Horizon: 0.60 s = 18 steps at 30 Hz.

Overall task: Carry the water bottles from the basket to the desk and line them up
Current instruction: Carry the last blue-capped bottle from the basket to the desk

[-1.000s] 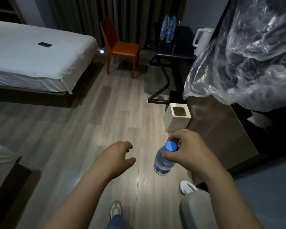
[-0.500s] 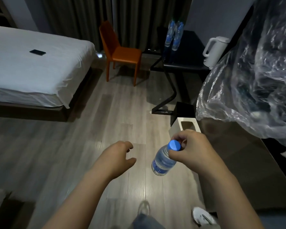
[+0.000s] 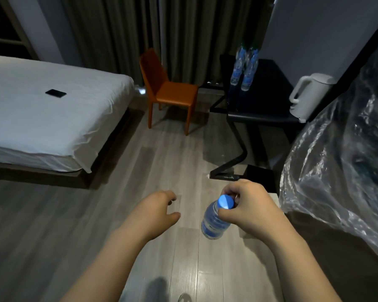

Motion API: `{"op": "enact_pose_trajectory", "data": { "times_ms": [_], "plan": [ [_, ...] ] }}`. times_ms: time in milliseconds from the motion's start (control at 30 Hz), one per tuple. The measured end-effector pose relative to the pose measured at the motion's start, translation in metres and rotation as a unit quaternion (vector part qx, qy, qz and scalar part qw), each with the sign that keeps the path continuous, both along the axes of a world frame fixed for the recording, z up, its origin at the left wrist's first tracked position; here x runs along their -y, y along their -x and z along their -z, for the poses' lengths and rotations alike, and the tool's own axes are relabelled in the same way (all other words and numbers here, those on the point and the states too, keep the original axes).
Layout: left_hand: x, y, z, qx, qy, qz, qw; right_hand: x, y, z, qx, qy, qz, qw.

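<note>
Mid-carry: right grip (image 3: 251,207) pinches the bottle (image 3: 213,224) by its cap, left grip (image 3: 159,209) loose, empty; next, line it beside the two bottles (image 3: 244,70) on the worktop (image 3: 268,101).

The bottle (image 3: 210,211) is clear with a blue cap (image 3: 226,201) and blue label (image 3: 214,228). The chair (image 3: 172,94) is orange, the bed (image 3: 52,118) white, the kettle (image 3: 310,94) white, the surface (image 3: 268,101) black, the floor (image 3: 140,171) grey wood-grain.

a clear water bottle (image 3: 214,221) with a blue cap and blue label hangs at about 5 o'clock in the view, gripped at the neck by the right hand (image 3: 249,205), its base tilted toward 7 o'clock. two more bottles (image 3: 243,68) stand upright, just beside each other, on the dark desk (image 3: 266,101) at 1 o'clock.
</note>
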<state>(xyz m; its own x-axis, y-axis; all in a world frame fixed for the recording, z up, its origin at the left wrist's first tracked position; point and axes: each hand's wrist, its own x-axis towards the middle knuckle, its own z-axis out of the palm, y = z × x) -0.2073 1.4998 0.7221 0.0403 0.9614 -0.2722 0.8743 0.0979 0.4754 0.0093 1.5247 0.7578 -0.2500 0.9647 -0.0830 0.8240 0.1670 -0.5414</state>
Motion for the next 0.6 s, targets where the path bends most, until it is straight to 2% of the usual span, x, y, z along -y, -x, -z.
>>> {"op": "enact_pose_trajectory", "data": {
  "times_ms": [300, 600],
  "plan": [
    [-0.132, 0.009, 0.0, 0.01, 0.002, 0.006, 1.0, -0.133, 0.008, -0.003, 0.0, -0.001, 0.012, 1.0],
    [-0.298, 0.054, -0.003, 0.018, -0.015, 0.055, 0.998, -0.274, 0.048, -0.003, 0.012, 0.005, 0.053, 0.998]
  ]
}}
